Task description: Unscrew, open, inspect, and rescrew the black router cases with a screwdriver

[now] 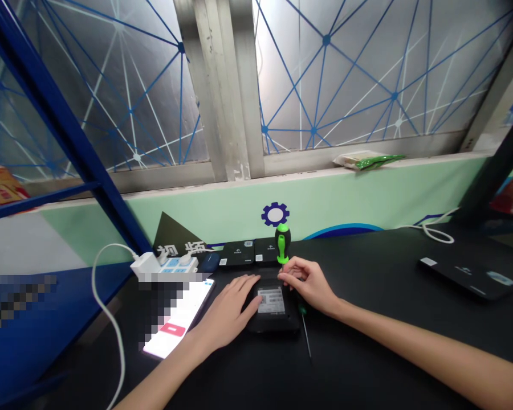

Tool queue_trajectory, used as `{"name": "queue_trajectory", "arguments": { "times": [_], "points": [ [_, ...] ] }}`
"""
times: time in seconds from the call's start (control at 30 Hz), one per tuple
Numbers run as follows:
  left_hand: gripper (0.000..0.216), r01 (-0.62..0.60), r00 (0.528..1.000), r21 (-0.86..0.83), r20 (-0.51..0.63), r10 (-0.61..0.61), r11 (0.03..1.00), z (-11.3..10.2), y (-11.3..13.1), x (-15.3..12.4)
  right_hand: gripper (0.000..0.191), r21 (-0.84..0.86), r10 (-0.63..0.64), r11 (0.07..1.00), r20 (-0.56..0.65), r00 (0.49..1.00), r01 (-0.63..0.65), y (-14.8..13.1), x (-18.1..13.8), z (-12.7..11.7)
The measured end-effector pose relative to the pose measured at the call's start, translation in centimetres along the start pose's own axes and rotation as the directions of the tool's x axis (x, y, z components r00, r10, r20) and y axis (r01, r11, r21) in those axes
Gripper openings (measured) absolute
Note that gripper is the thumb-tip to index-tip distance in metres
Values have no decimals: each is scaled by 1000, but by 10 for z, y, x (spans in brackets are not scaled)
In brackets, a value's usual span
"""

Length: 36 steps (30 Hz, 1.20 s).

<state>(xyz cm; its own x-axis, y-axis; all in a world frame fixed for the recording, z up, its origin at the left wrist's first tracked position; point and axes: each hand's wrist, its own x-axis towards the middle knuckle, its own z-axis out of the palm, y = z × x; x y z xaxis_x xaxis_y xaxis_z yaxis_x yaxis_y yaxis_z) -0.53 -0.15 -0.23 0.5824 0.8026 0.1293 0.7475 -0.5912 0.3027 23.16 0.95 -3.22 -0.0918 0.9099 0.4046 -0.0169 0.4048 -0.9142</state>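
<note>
A black set-top-style box (290, 324) with a white label (271, 301) lies face down on the black table. My left hand (233, 304) rests on its left side, fingers stretched out and thumb at the label. At the box's upper right corner, my right hand (305, 282) is closed, thumb and fingers pinched around the shaft of a screwdriver (283, 242). Its green-and-black handle points up, and its tip is hidden behind the fingers. Below the right hand, a second screwdriver (305, 327) with a dark green handle lies on the table, touching or close beside the box.
Two similar black boxes, one at left (237, 254) and one at right (265, 250), sit by the wall. Another black box (465, 278) lies far right. At left are a lit phone (183, 319), a power strip (171, 266) and a white cable (117, 327). A packet (363, 160) rests on the sill.
</note>
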Motion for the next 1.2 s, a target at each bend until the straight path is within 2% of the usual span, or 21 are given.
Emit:
{"name": "queue_trajectory", "arguments": {
  "times": [0.37,0.9,1.07,1.2],
  "points": [
    [51,2,1000,-2,14,-2,1000,1,-3,0,19,-39,-51,998,1,999,51,0,-1,-1],
    [50,-16,1000,8,2,16,1000,0,-2,0,23,-92,-56,994,59,997,61,-2,-3,-1],
    [49,-24,1000,9,-9,24,1000,1,-2,0,20,-145,-133,980,21,991,135,-1,-1,0],
    [49,-28,999,18,-20,28,999,2,-3,0,23,-116,-111,987,-13,994,108,0,0,1]
  ]
}}
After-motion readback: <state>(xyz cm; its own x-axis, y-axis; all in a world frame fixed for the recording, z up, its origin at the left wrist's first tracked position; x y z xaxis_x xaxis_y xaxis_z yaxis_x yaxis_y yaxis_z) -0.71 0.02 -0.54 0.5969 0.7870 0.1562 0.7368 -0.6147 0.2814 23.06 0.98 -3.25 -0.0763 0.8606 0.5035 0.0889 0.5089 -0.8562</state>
